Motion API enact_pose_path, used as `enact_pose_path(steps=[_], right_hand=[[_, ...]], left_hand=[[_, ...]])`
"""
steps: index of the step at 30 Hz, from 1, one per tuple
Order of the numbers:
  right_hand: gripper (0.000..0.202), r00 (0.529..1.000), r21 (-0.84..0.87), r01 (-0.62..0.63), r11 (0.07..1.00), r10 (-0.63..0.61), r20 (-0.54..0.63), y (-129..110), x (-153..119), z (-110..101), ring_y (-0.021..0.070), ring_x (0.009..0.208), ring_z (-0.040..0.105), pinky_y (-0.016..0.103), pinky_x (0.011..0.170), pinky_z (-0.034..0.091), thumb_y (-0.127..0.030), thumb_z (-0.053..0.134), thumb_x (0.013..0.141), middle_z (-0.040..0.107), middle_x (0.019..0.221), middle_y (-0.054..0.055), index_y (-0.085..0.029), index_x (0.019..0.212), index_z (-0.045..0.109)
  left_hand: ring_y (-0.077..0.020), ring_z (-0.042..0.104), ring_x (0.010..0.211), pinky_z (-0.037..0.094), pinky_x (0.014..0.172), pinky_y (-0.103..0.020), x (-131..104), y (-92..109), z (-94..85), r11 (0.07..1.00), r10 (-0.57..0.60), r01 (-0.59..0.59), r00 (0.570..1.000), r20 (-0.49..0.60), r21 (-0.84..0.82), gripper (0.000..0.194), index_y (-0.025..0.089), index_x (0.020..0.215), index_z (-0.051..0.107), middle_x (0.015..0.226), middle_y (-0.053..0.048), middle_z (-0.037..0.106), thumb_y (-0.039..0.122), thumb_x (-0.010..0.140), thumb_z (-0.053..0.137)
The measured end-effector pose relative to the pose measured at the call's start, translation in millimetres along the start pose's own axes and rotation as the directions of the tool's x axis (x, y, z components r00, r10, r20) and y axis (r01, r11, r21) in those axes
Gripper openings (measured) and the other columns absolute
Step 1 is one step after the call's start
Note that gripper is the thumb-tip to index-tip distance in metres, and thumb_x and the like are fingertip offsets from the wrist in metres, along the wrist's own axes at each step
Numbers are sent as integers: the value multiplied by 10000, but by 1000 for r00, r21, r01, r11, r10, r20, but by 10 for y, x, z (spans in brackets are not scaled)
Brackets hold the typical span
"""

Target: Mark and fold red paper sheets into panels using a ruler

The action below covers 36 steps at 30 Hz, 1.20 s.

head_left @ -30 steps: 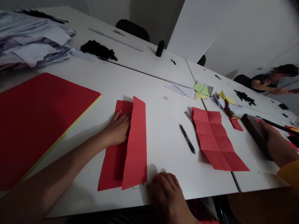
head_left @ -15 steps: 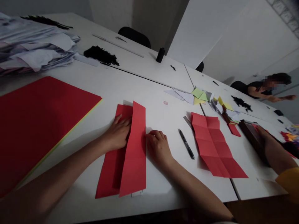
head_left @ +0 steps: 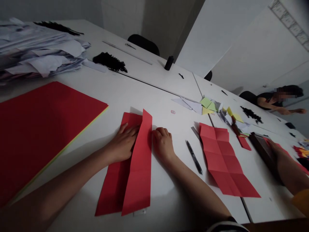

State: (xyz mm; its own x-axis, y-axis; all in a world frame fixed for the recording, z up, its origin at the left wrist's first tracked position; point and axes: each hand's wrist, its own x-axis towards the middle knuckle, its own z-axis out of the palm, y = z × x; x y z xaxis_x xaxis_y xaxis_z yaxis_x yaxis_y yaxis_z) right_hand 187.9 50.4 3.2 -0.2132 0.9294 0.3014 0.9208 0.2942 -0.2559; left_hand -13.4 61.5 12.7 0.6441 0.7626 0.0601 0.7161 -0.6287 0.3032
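Head view — red sheet (head_left: 112, 190) folded over, flap (head_left: 138, 180) not yet pressed flat; left hand (head_left: 125, 143) spread partly beneath, right hand (head_left: 163, 144) curled at the fold — pinch unclear.

On the table (head_left: 177, 130), a folded sheet (head_left: 140, 174) lies centrally, the left hand (head_left: 124, 141) reaching under its flap, the right hand (head_left: 163, 143) at its right edge. Left lies a sheet stack (head_left: 53, 129); right, a pen (head_left: 194, 157), then a second sheet (head_left: 224, 161). Behind the stack sits a heap (head_left: 45, 51), possibly paper.
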Motion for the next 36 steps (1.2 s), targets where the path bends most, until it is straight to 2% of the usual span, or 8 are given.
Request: enact_pose_path(steps=[9,15,22,27,29,32,34,36], right_hand=[[328,1000,-80,-13,997,14,22,85,314,79,252,991,526,383,776,378,-85,420,898,593,1075,113,-199,1106,646],[367,999,-66,-37,997,38,21,66,477,97,277,962,502,417,759,377,-77,348,896,583,1041,134,-179,1089,643],[372,992,77,-122,990,120,30,88,738,129,300,1047,504,473,835,396,-70,376,888,599,1045,142,-200,1070,673],[362,992,263,-123,957,112,57,213,555,-41,223,1108,578,377,891,478,-159,412,935,635,1183,117,-192,1235,611],[373,985,407,-172,897,152,82,263,351,-160,201,1099,611,346,877,512,-245,409,961,634,1228,125,-184,1294,566],[466,924,786,-368,497,292,247,278,-2,-370,251,1156,599,407,909,525,-434,517,921,622,1263,148,-190,1317,549],[525,890,852,-422,310,319,325,243,-203,-508,267,1179,584,439,927,519,-514,556,887,592,1306,145,-217,1320,541],[561,879,863,-438,252,320,353,188,-340,-621,266,1211,558,445,939,513,-547,566,874,552,1357,136,-245,1343,509]], left_hand=[[-275,403,1344,89,1186,-532,-16,-27,14,999,0,0,1000,-26,-33,694,269,1421,412,1381,-85,516,111,752,511],[-276,357,1381,89,1186,-539,-2,-4,-20,1000,-7,7,1000,-3,-29,745,265,1429,401,1394,-92,501,88,713,507],[-283,405,1344,88,1184,-545,-8,-7,-16,1000,-8,8,1000,-4,-13,718,249,1429,403,1377,-107,515,134,731,525],[-278,355,1384,80,1182,-552,-10,25,-55,1000,-16,16,1000,27,12,740,232,1427,401,1424,-116,472,111,708,533],[-288,309,1411,63,1181,-563,-13,47,-59,999,-15,14,999,34,29,716,204,1411,424,1450,-130,444,125,709,545],[-346,235,1435,48,1167,-607,-28,98,-41,998,-23,22,1000,14,56,658,180,1372,481,1466,-148,423,212,725,593],[-376,204,1440,73,1157,-626,-37,156,-20,998,-19,20,999,-26,59,646,198,1365,498,1444,-142,447,253,731,613],[-379,203,1440,104,1149,-634,-38,232,-1,998,1,3,998,-56,57,605,221,1357,512,1431,-132,460,252,758,593]])
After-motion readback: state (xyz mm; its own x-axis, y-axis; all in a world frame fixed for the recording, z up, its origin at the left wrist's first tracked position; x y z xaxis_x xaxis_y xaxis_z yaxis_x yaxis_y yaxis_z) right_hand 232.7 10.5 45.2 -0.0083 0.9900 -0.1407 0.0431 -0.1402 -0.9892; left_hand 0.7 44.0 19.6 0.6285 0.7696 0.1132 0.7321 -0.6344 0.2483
